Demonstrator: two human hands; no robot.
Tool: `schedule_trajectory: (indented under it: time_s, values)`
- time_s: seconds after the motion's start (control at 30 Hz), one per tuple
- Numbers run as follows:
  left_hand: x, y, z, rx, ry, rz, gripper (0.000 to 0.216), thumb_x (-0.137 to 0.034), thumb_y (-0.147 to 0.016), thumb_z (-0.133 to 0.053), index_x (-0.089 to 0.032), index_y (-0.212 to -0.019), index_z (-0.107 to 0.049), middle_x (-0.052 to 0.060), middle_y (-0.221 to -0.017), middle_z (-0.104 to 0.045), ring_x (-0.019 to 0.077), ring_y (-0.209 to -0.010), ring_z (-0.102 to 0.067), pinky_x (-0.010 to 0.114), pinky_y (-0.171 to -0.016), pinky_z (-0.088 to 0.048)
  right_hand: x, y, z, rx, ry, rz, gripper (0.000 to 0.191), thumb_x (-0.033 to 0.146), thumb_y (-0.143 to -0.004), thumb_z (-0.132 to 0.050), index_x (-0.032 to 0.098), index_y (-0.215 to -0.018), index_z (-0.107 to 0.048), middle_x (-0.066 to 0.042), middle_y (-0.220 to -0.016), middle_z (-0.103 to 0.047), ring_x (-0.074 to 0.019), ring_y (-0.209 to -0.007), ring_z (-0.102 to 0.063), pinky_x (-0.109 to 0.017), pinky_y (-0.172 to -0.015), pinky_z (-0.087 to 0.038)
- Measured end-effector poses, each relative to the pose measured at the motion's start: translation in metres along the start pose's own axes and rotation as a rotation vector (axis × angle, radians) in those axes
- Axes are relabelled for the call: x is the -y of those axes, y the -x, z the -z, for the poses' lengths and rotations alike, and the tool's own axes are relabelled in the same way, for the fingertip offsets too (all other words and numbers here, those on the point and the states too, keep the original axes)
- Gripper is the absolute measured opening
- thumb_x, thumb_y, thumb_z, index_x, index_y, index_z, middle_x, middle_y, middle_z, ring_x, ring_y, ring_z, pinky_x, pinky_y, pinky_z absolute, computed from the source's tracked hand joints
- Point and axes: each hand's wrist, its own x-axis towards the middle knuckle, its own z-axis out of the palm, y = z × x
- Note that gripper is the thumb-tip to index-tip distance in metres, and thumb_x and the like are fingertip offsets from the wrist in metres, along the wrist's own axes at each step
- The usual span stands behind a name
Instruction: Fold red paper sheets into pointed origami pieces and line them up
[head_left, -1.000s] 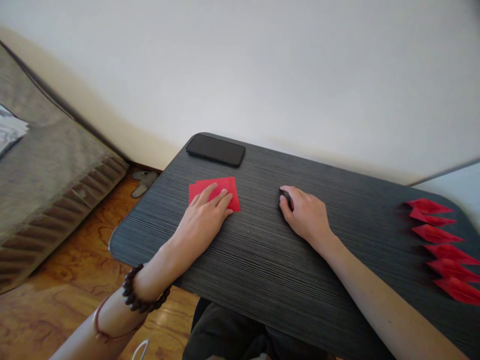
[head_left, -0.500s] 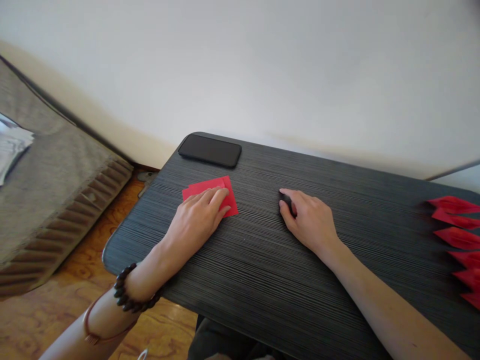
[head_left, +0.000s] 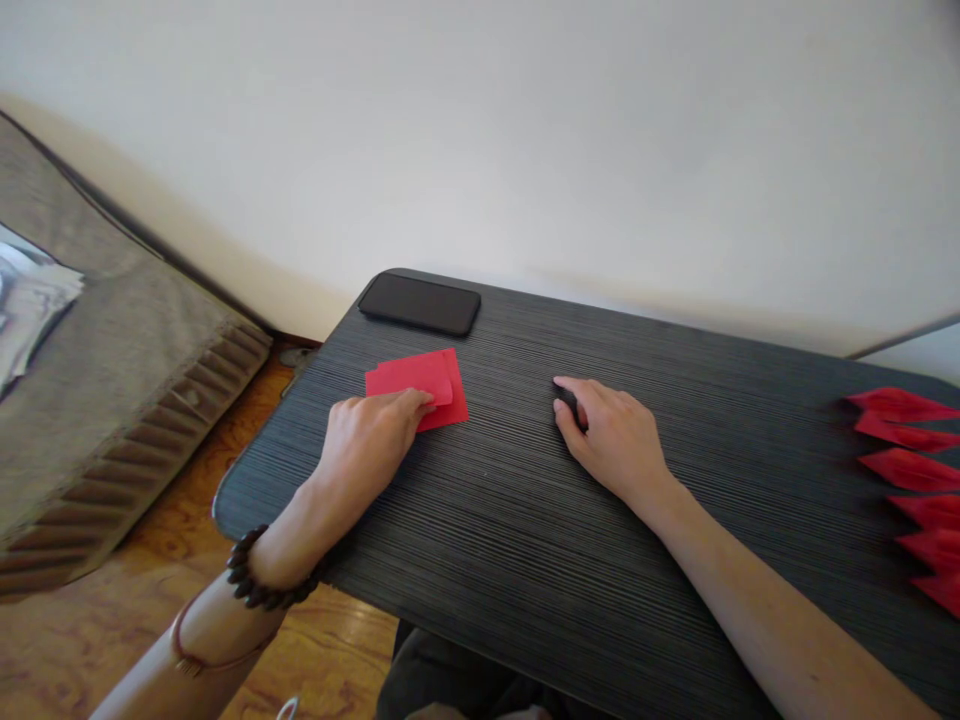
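My left hand (head_left: 369,438) is closed in a pinch on the near edge of a sheet of red paper (head_left: 420,376). That sheet lies on top of a small, unevenly stacked pile, and its near right corner curls up at my fingertips. My fingers cover part of the pile. To the right, my right hand (head_left: 616,436) rests on the dark table (head_left: 480,540) with thumb and index finger apart, holding nothing that I can see.
A black phone (head_left: 421,303) lies at the table's back left corner, near the white wall (head_left: 480,140). Several folded red paper pieces (head_left: 911,470) are lined up at the right edge. Left of the table stands a grey-brown covered bed or couch (head_left: 142,370) with papers (head_left: 34,310) on it.
My left hand has drawn back toward me, from lying over the red paper to pinching the top sheet's near edge, which now lifts. My right hand stays in place.
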Motion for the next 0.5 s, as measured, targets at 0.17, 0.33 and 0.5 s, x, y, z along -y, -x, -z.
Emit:
schedule_trajectory:
  time_s: [0.17, 0.33, 0.5]
  values:
    - [-0.002, 0.003, 0.009, 0.046, -0.014, -0.085, 0.034, -0.041, -0.094, -0.040, -0.023, -0.106, -0.067, 0.006, -0.096, -0.073, 0.0272, -0.084, -0.069, 0.033, -0.066, -0.049, 0.001, 0.000, 0.000, -0.009, 0.004, 0.000, 0.033, 0.030, -0.091, -0.042, 0.020, -0.118, -0.057, -0.004, -0.093, -0.068, -0.0181, -0.073, -0.059, -0.031, -0.072, -0.041]
    - [-0.005, 0.002, 0.025, 0.132, -0.027, -0.245, 0.030, -0.025, -0.095, -0.039, -0.018, -0.110, -0.064, 0.009, -0.104, -0.070, 0.0256, -0.088, -0.068, 0.032, -0.068, -0.049, 0.001, 0.001, 0.000, -0.028, 0.016, 0.003, 0.032, 0.029, -0.090, -0.042, 0.020, -0.117, -0.058, -0.004, -0.091, -0.068, -0.0181, -0.072, -0.059, -0.031, -0.071, -0.041]
    - [-0.005, 0.002, 0.024, 0.125, -0.013, -0.115, 0.031, -0.031, -0.093, -0.041, -0.023, -0.104, -0.069, 0.010, -0.083, -0.073, 0.0280, -0.077, -0.069, 0.033, -0.064, -0.047, 0.000, 0.001, -0.001, -0.037, 0.007, 0.012, 0.033, 0.029, -0.090, -0.042, 0.019, -0.117, -0.058, -0.005, -0.090, -0.068, -0.0185, -0.073, -0.059, -0.031, -0.072, -0.041]
